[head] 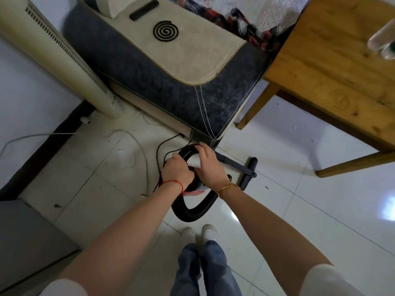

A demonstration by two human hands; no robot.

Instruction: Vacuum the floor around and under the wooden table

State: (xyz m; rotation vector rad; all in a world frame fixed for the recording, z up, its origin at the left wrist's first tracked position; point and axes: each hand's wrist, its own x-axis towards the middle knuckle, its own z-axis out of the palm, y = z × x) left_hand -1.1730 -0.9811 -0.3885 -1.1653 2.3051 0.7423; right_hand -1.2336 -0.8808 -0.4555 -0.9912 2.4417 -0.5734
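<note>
A small vacuum cleaner sits on the white tiled floor below me, mostly hidden under my hands; a strip of its white and red body (197,191) shows. Its black ribbed hose (192,212) loops toward my feet and arcs up behind my hands. The dark wand with its floor head (248,170) lies flat to the right. My left hand (176,170) presses on top of the vacuum. My right hand (208,165) grips the hose where it meets the body. The wooden table (333,67) stands at the upper right.
A grey and beige sofa arm (181,67) stands right behind the vacuum, with a mosquito coil (165,30) and a remote on it. A cream tower fan (57,58) stands left. Black and white cords (136,144) trail on the floor. My shoes (201,233) are below.
</note>
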